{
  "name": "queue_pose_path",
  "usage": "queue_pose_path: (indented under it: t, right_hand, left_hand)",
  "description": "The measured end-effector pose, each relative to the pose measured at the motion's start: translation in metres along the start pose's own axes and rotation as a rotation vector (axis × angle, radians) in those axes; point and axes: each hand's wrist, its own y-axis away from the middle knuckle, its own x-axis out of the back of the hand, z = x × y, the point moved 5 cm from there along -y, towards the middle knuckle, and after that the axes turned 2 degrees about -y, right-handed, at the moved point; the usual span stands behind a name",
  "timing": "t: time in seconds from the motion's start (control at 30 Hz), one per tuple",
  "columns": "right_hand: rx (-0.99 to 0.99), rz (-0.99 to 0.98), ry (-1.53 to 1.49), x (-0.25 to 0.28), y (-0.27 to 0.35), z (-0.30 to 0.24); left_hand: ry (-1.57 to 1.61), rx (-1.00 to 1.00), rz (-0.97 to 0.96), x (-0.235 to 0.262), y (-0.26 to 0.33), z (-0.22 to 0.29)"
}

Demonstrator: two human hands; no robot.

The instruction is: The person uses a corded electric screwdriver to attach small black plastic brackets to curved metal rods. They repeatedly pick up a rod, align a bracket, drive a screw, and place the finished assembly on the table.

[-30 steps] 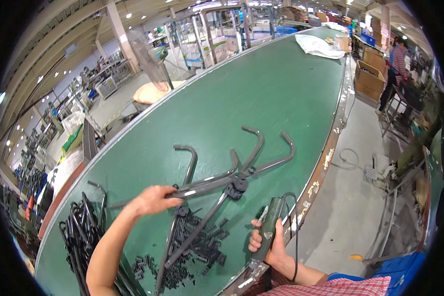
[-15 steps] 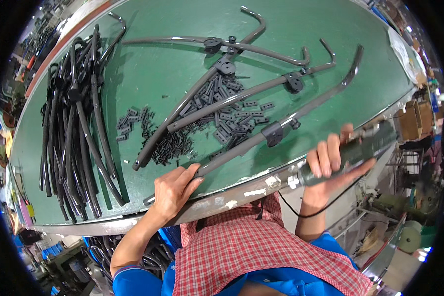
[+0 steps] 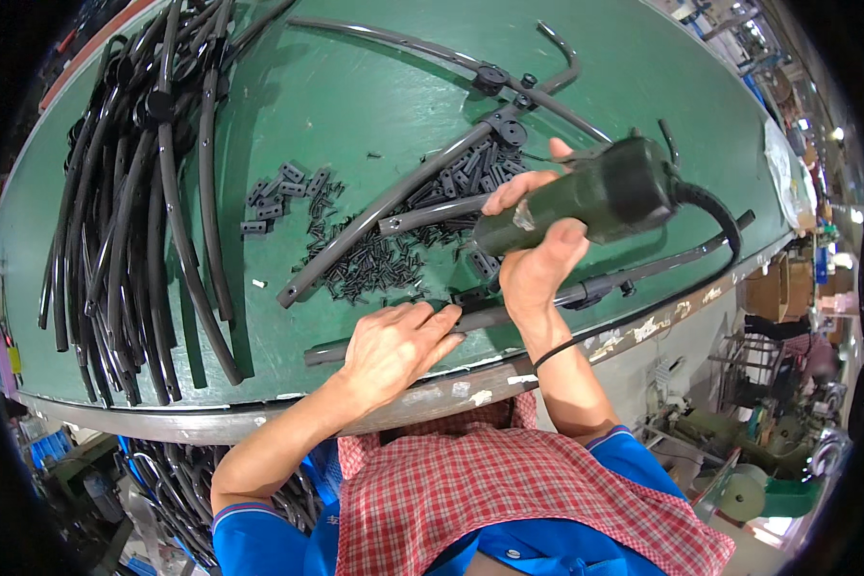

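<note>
1. While the right hand [image 3: 538, 264] grips a dark green electric screwdriver [image 3: 586, 197], fingers wrapped fully round its body, the tool now tilts down toward the table; a second ago it hung low at the table edge, away from the work.
2. The left hand [image 3: 394, 341] has moved from the far assembly to the nearest grey tube [image 3: 509, 312]; it lies flat and open on it, fingertips at a black clamp [image 3: 470, 298], pinning rather than grasping.
3. That tube runs along the near edge of the green table [image 3: 336, 115], its far end curving up to the right beside the tool's black cord [image 3: 710, 216].
4. Just beyond lie a heap of black screws [image 3: 374, 264], small black brackets [image 3: 278, 192], and crossed tubes joined at round hubs [image 3: 504, 125].
5. A bundle of curved black tubes [image 3: 134, 192] lies at the left, well apart.
6. With tool raised over the clamp and the tube held down, fastening looks about to begin; I cannot tell whether a screw is seated.
</note>
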Motion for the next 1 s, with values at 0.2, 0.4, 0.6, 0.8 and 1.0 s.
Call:
queue_pose_path:
  t: [0.2, 0.4, 0.6, 0.8, 1.0]
  right_hand:
    - [-0.093, 0.151, -0.262, 0.002, 0.005, -0.025]
    - [-0.082, 0.088, -0.602, 0.012, 0.015, -0.043]
    - [-0.129, 0.092, -0.632, 0.009, 0.021, -0.046]
    - [-0.153, 0.099, -0.603, 0.005, 0.020, -0.042]
    - [-0.130, 0.078, -0.582, 0.006, 0.018, -0.043]
  left_hand:
    - [0.222, 0.132, 0.198, 0.010, -0.001, -0.016]
    - [0.315, 0.172, 0.249, 0.020, -0.010, -0.028]
    - [0.448, 0.067, 0.193, 0.011, -0.011, -0.031]
    - [0.404, 0.075, 0.192, 0.010, -0.010, -0.029]
    - [0.394, 0.050, 0.188, 0.010, -0.010, -0.026]
